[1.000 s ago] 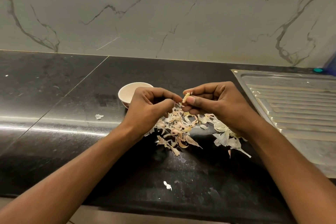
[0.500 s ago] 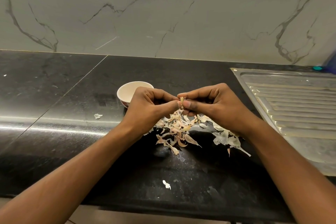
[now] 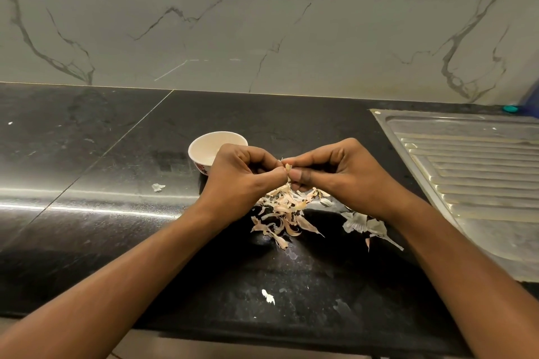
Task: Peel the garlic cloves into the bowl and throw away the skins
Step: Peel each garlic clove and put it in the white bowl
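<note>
One garlic clove (image 3: pixel 288 167) is pinched in a tight grip between the curled fingertips of the left hand (image 3: pixel 242 176) and right hand (image 3: pixel 339 173), with loose skins (image 3: pixel 287 213) heaped on the bench (image 3: pixel 116 213) just below that grip and the white bowl (image 3: pixel 204 148) just left, behind the left hand.

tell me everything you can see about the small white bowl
The bowl is small, round and off-white, perhaps ceramic, with a red and dark print low on its outer wall. It stands upright on the black counter, mouth upward. The left hand is in front of it and hides its near right side; whether they touch cannot be told. The inner wall in view is bare.
</note>
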The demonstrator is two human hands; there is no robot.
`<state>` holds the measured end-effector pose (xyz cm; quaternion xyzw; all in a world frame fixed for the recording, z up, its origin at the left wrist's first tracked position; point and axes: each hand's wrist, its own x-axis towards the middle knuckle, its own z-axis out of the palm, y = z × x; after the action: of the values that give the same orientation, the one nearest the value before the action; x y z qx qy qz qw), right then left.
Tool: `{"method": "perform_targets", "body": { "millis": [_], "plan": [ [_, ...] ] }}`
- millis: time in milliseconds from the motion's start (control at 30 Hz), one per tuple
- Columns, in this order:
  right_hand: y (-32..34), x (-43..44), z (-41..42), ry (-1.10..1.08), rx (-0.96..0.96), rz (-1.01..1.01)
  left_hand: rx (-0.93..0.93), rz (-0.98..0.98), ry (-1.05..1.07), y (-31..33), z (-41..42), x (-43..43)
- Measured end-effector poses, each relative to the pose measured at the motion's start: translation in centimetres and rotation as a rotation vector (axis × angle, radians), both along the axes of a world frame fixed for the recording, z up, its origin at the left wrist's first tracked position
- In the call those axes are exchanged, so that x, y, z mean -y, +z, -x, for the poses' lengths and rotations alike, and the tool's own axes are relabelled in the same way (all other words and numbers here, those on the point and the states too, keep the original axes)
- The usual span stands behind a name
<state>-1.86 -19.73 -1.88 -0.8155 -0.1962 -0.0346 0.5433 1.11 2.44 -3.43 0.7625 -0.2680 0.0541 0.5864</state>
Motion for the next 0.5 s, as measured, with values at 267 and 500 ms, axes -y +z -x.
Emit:
{"method": "perform_targets", "body": {
  "millis": [267, 500],
  "plan": [
    [0.5, -0.1, 0.2, 0.002, -0.01, -0.117, -0.08, 0.098, -0.004, 0.5, 0.0, 0.3],
    [1.2, 0.3, 0.7, 0.003, -0.026, -0.15, -0.106, 0.112, 0.018, 0.7, 0.0, 0.2]
  ]
}}
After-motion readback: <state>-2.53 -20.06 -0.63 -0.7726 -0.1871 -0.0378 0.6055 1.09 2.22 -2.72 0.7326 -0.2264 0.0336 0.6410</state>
